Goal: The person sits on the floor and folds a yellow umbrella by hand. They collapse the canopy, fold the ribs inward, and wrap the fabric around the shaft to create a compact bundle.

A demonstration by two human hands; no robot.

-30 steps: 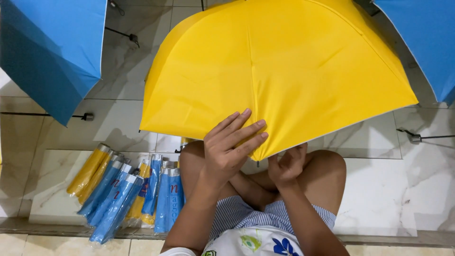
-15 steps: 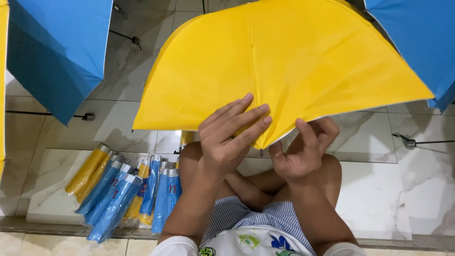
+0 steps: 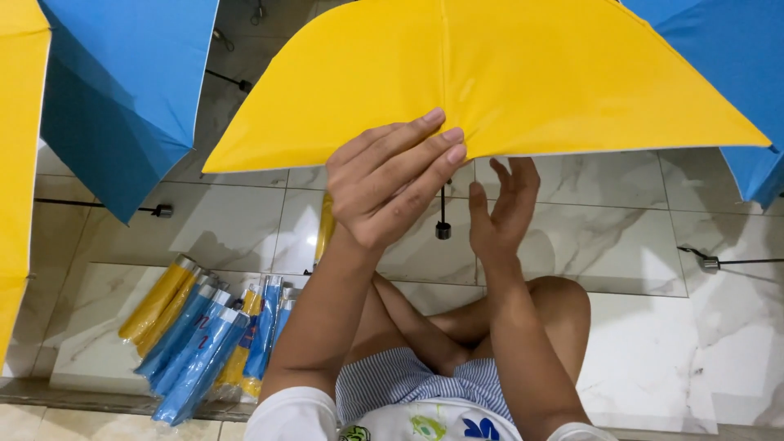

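left hand (image 3: 390, 184) and right hand (image 3: 501, 214) at yellow umbrella (image 3: 490, 73) canopy's lower edge

The open umbrella (image 3: 506, 73) over the lap was plain bright yellow, with a black tip hanging at its edge. The umbrella at the upper left (image 3: 122, 90) was solid blue, as was another at the upper right (image 3: 719, 49); a yellow panel (image 3: 16, 163) showed at the far left. The folded umbrellas in clear sleeves (image 3: 204, 335) were blue and yellow. The floor (image 3: 637, 229) was white marble-veined tile. The shorts (image 3: 392, 380) were blue-and-white striped, and the shirt (image 3: 294, 412) was white.
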